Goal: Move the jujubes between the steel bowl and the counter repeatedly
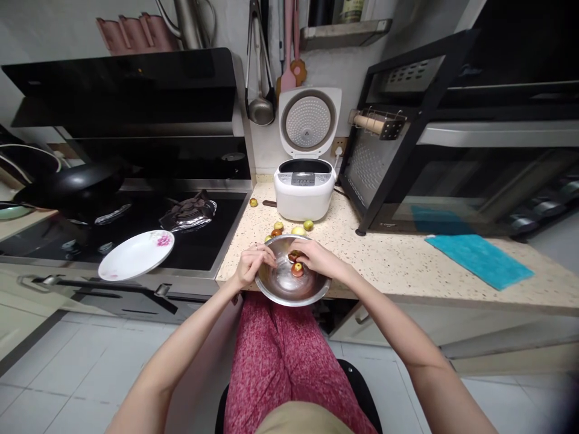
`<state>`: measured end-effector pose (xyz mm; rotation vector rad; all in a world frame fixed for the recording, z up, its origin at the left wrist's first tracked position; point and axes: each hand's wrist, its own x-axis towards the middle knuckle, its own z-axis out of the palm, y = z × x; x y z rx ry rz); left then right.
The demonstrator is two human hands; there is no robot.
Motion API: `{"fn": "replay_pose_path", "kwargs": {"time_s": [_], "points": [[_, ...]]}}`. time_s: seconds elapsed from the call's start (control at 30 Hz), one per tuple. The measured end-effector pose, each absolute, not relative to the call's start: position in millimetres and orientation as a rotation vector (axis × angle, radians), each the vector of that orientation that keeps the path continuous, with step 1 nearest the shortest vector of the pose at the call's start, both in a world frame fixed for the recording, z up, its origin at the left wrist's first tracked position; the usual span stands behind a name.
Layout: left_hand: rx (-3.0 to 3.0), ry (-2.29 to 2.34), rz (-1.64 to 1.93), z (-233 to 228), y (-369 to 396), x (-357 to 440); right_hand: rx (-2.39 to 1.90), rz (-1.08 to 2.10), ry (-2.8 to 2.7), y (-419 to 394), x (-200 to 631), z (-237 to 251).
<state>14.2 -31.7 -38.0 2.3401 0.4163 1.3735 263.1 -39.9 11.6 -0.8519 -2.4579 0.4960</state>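
Observation:
A stainless steel bowl (277,282) sits at the counter's front edge, above my lap. My left hand (253,263) is closed over its left rim, fingertips just inside. My right hand (315,258) reaches in over the right rim, its fingers curled on a reddish-brown jujube (294,255). Another red-brown jujube (297,270), with a pale spot on top, lies in the bowl just below those fingertips. Behind the bowl, several jujubes rest on the counter, among them a green one (308,225) and a yellowish one (278,226).
A white rice cooker (303,202) stands behind with its lid raised. To the left, a flowered white plate (136,256) overhangs the stove's front edge. A teal cloth (482,259) lies on the right of the counter (384,271), before an oven (488,187).

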Motion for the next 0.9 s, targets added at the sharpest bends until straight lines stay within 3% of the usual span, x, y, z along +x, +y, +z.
{"fn": "replay_pose_path", "kwargs": {"time_s": [0.2, 0.37, 0.73, 0.9], "points": [[2.337, 0.406, 1.379, -41, -31, 14, -0.809, 0.529, -2.427, -20, 283, 27], [2.333, 0.419, 1.378, -41, -32, 14, -0.961, 0.254, -2.283, 36, 300, 37], [2.349, 0.374, 1.378, -34, -37, 16, -0.955, -0.112, -2.525, 50, 326, -10], [2.356, 0.385, 1.341, -34, -38, 15, -0.925, -0.135, -2.534, 54, 343, -16]]}}
